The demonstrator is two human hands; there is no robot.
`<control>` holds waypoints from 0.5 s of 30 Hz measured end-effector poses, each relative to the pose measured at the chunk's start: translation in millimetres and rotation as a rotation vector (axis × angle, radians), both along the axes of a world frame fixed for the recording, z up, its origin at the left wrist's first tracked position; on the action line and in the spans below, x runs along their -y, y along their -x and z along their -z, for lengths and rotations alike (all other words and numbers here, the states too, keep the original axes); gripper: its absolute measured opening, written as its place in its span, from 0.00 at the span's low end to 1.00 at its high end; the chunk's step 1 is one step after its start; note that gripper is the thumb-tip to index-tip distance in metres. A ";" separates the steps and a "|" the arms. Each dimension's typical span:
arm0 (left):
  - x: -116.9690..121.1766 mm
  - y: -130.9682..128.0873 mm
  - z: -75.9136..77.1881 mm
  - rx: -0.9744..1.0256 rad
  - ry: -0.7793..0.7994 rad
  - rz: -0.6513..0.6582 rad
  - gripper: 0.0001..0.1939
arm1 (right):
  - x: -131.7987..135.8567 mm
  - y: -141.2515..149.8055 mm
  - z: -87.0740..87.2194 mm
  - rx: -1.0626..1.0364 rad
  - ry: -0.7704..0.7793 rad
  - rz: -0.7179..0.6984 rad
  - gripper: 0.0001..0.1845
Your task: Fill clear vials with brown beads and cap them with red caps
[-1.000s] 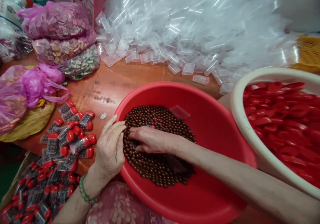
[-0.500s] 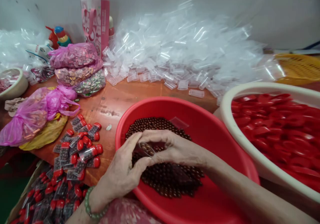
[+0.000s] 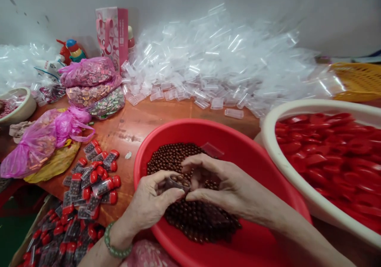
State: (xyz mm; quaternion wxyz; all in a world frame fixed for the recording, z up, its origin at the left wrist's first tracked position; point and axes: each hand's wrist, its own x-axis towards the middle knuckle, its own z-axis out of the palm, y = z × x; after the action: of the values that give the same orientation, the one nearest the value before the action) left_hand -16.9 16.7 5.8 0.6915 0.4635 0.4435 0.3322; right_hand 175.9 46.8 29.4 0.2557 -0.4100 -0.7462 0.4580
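Observation:
Over a red basin, my left hand grips a small clear plastic case with brown balls inside, between thumb and fingers. My right hand is curved beside the case's right end, thumb and fingers apart; its thumb tip is close to the case, and I cannot tell if it touches. Beneath both hands lies a heap of glossy brown balls in the basin. Another clear case rests on the heap's far edge.
To the right, a cream tub holds red caps. Clear cases are piled behind. Red-capped filled cases lie at the left, with more in a box below. Pink bags and a yellow basket stand farther back.
My right hand has drawn away to the right and its fingers have parted from the case and my left hand. The left hand keeps the case, slightly lower in view.

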 end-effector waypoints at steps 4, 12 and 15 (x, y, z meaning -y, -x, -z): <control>-3.8 -0.8 1.0 0.051 0.018 0.062 0.15 | -1.8 0.9 -3.4 -0.011 -0.120 -0.111 0.08; -11.6 -2.6 -0.1 0.067 0.075 -0.005 0.12 | -10.4 -2.6 10.0 0.014 -0.138 -0.046 0.10; -12.6 -1.3 -1.2 0.124 0.102 -0.026 0.12 | -9.4 -10.7 12.2 0.101 -0.140 -0.005 0.08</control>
State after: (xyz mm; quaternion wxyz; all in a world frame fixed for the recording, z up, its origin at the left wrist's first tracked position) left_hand -15.6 29.4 7.0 0.7360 0.4003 0.4222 0.3460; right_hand 186.6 56.2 17.1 0.2446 -0.4118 -0.7893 0.3842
